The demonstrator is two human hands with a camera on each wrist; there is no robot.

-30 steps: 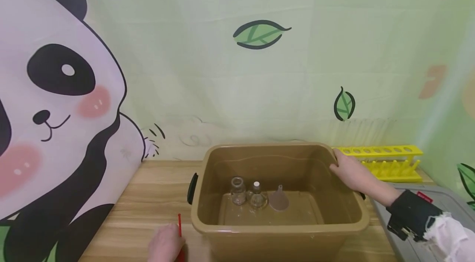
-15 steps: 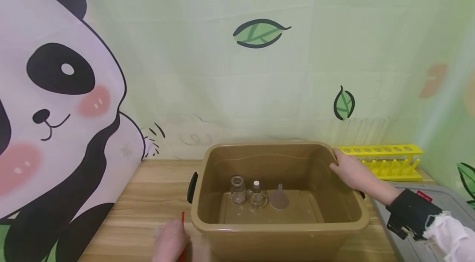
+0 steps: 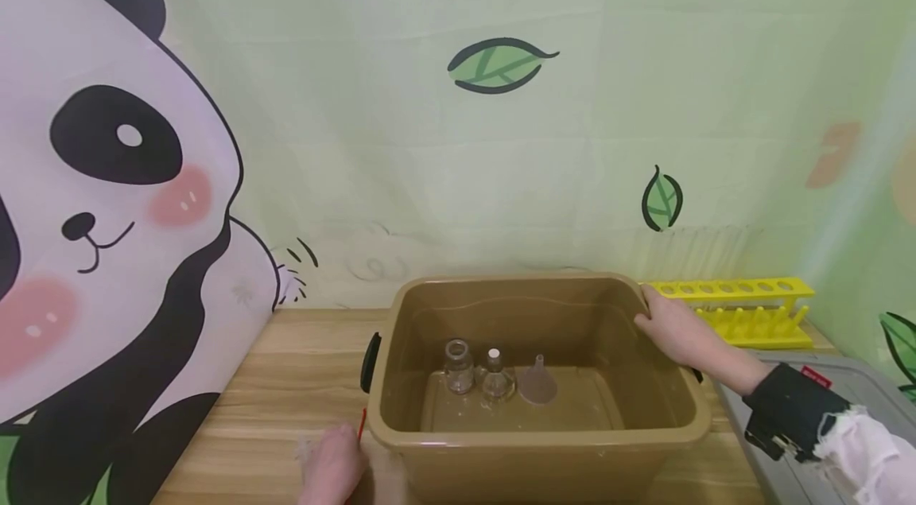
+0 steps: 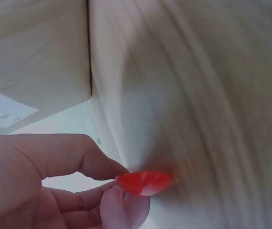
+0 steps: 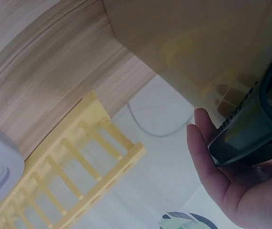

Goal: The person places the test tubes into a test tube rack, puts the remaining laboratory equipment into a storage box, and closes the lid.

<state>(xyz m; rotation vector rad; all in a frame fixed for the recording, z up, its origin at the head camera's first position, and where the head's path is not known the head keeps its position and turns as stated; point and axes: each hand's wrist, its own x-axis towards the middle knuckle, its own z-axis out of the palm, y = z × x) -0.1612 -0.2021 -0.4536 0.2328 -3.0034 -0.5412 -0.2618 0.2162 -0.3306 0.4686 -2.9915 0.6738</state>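
Low at the left of the tub, my left hand (image 3: 334,467) pinches a thin red stick (image 3: 362,424) between thumb and fingers. Its broader, glossy red end (image 4: 145,182) shows in the left wrist view, close over the wooden table. A brown plastic tub (image 3: 537,438) stands in the middle. My right hand (image 3: 680,334) grips its right side, fingers around the dark handle (image 5: 248,131). Inside the tub, towards its left, are a clear glass jar (image 3: 459,374), a small round bottle with a white cap (image 3: 498,386) and an upturned funnel (image 3: 538,386).
Behind my right hand stands a yellow test tube rack (image 3: 758,290), with faint clear tubes above it. A grey lid (image 3: 859,378) lies at the right. Another black handle (image 3: 370,362) sticks out on the tub's left. A panda-print cloth (image 3: 401,171) hangs behind the table.
My left hand has shifted a little to the right, towards the tub, carrying the red stick, which leans more. The right hand and the tub have stayed put.
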